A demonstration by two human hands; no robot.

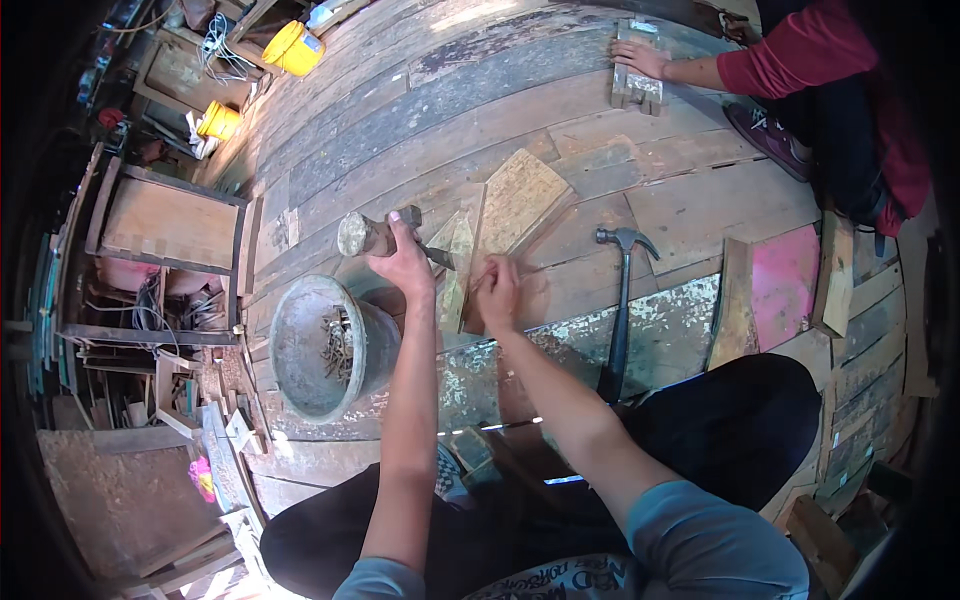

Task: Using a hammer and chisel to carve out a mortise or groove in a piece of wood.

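Note:
My left hand (pixel 402 258) is wrapped round a heavy hammer (pixel 362 234) with a thick, round-faced head, gripping it close to the head. To its right, my right hand (pixel 497 294) is closed with fingers pinched at the edge of the wood pieces; whatever is in them is hidden. Between the hands lies a narrow, pointed wood piece (pixel 457 300). A wider light-brown board (pixel 520 200) with an angled end rests just beyond my right hand. On the floor to the right lies a claw hammer (pixel 622 300) with a dark handle.
A grey bucket (pixel 290 345) holding nails stands left of my left forearm. At the far right a person in a red sleeve (pixel 800 55) rests a hand on a wooden block (pixel 638 95). Yellow buckets (pixel 293 50) and a wooden frame (pixel 170 225) stand at the left.

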